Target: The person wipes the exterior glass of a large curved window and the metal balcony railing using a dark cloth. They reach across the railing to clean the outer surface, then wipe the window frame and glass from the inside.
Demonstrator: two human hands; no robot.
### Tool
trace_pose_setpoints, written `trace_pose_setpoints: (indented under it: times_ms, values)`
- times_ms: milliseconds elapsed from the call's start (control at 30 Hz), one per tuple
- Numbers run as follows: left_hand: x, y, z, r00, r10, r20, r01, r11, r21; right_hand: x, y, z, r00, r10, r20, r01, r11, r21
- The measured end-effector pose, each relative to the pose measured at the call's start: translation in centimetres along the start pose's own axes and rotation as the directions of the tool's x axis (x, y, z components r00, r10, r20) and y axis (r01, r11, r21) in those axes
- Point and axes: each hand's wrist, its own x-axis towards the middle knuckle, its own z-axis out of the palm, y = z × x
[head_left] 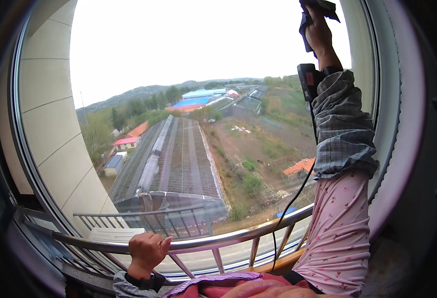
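Observation:
My left hand (148, 252) is closed over the metal railing (203, 243) low in front of me, its thumb sticking up. My right arm stretches far up to the right. At its end my right hand (319, 36) grips a dark cloth (305, 31), whose folds hang out on both sides of the fingers. The cloth is up against the bright window area (198, 39), beside the right frame; whether it touches glass I cannot tell.
A black box (308, 82) is fixed at my right wrist, with a black cable (298, 193) hanging down across the railing. The window frame (22, 124) curves up the left. Outside, far below, lie a long greenhouse roof (179, 149), fields and hills.

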Motion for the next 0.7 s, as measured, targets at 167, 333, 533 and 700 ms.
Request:
trace_pose_setpoints:
  times_ms: [167,333,533,700]
  values:
    - [0.3,0.7,-0.5,1.0,0.004,0.009,-0.004,1.0,-0.024,0.3,-3.7,-0.8,0.987,0.098,0.127,-0.148,0.246,0.958]
    - [0.4,0.4,-0.3,1.0,0.018,0.003,-0.018,1.0,0.009,-10.2,10.4,-4.1,0.988,0.149,-0.049,-0.151,0.988,-0.043]
    - [0.6,0.2,0.1,1.0,0.018,-0.005,-0.018,1.0,0.007,-28.1,18.9,-9.2,0.738,0.672,-0.06,-0.667,0.74,0.085]
    - [0.6,0.4,0.0,0.999,0.04,0.003,-0.041,0.999,0.035,-27.8,10.4,-10.0,0.685,0.716,-0.137,-0.724,0.69,-0.011]
